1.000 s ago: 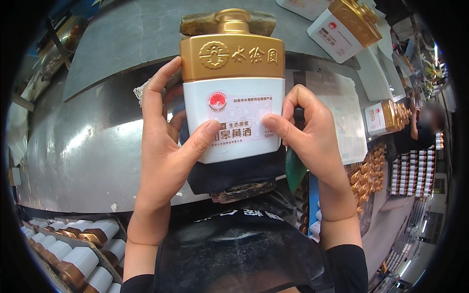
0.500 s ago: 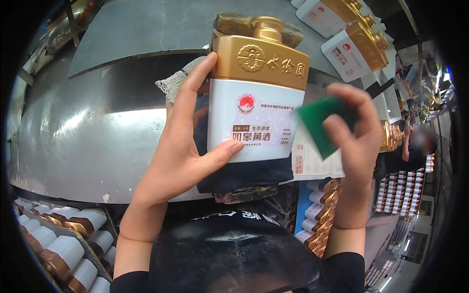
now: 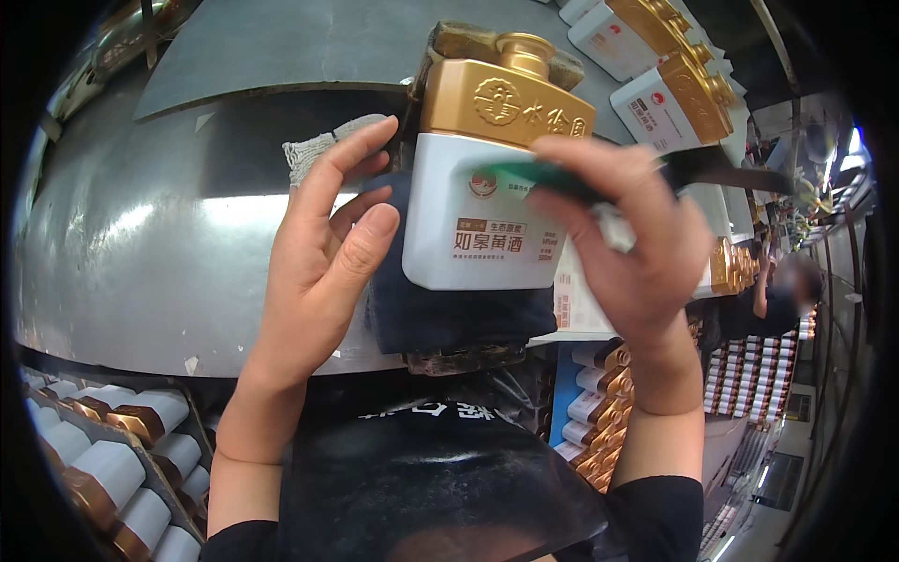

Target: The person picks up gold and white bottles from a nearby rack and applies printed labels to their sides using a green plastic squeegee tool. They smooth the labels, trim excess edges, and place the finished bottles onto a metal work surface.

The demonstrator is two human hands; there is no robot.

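A flat white and gold bottle lies face up, its gold neck pointing away from me. Dark folded cloth is under its base, and a worn block sits behind its neck. In my right hand is a thin green scraper, blurred by motion, over the upper part of the label on the bottle's front; whether it presses there I cannot tell. My left hand is just left of the bottle, fingers apart and holding nothing. Beyond it lies a whitish knitted cloth.
The metal table spreads to the left. Several finished-looking bottles stand at the far right. Printed label sheets lie right of the cloth. Crates of bottles fill the lower left, more bottles the lower right. Another person is further right.
My left hand has let go of the bottle and moved off to its left. My right hand has brought the green scraper leftward over the label. The bottle's view has shifted slightly.
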